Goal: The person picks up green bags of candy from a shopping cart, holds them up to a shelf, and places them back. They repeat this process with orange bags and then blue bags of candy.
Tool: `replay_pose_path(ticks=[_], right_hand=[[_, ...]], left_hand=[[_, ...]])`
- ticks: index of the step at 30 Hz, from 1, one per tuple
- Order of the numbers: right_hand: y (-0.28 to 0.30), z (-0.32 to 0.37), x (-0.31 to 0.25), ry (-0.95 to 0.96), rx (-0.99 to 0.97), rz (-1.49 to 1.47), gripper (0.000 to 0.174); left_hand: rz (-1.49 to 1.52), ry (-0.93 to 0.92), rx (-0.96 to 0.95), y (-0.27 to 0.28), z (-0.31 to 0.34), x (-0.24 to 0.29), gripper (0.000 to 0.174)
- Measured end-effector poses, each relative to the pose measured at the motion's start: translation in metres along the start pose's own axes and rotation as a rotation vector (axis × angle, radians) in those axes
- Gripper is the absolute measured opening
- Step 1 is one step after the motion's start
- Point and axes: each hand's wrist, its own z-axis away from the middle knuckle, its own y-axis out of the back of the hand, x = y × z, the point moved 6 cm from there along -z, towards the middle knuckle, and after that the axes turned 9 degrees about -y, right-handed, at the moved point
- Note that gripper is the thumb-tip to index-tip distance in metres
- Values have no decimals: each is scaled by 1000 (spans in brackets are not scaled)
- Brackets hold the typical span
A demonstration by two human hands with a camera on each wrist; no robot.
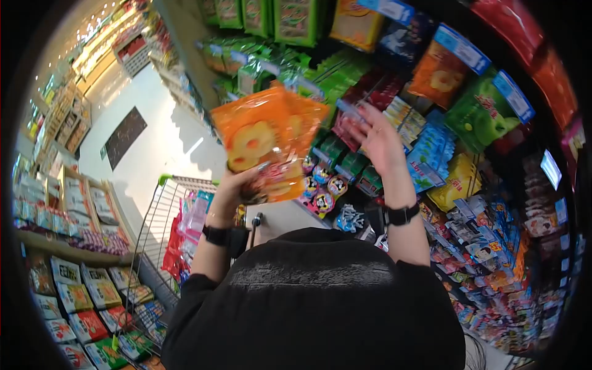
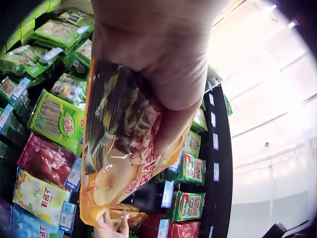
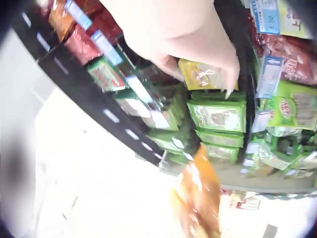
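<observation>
Orange bags with fruit-ring pictures point(image 1: 251, 145), at least two overlapping, are gripped at their lower left by my left hand point(image 1: 233, 188). In the left wrist view that hand point(image 2: 163, 64) curls over a bag point(image 2: 111, 168), whose dark and orange face shows. My right hand point(image 1: 381, 143) is raised before the hanging packets, its fingers spread and slightly bent. The right wrist view has the right hand point(image 3: 188, 39) above a yellow packet point(image 3: 203, 74), with finger and thumb at either side; contact cannot be told. Its fingertips also show low in the left wrist view.
Racks of hanging snacks, with green packets point(image 1: 296, 21), blue packets point(image 1: 428, 151) and price tags, rise ahead and to the right. A wire shopping cart point(image 1: 154, 213) holding goods stands at left, beside a pale aisle floor point(image 1: 145, 166). Low displays of bags point(image 1: 86, 324) lie beyond it.
</observation>
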Motion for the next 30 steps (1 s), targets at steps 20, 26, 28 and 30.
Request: replay_pose_path(ticks=[20, 26, 28, 30], right_hand=[[-68, 156, 24, 377, 302, 1462, 57], [-33, 148, 3, 53, 426, 1542, 32], [-39, 142, 13, 60, 173, 1651, 24], [-39, 148, 17, 74, 145, 1632, 23]], left_hand=[[1, 583, -400, -46, 7, -104, 47], [-201, 615, -707, -71, 28, -108, 57], [-358, 604, -839, -78, 36, -112, 67], [-389, 561, -865, -84, 44, -118, 58]])
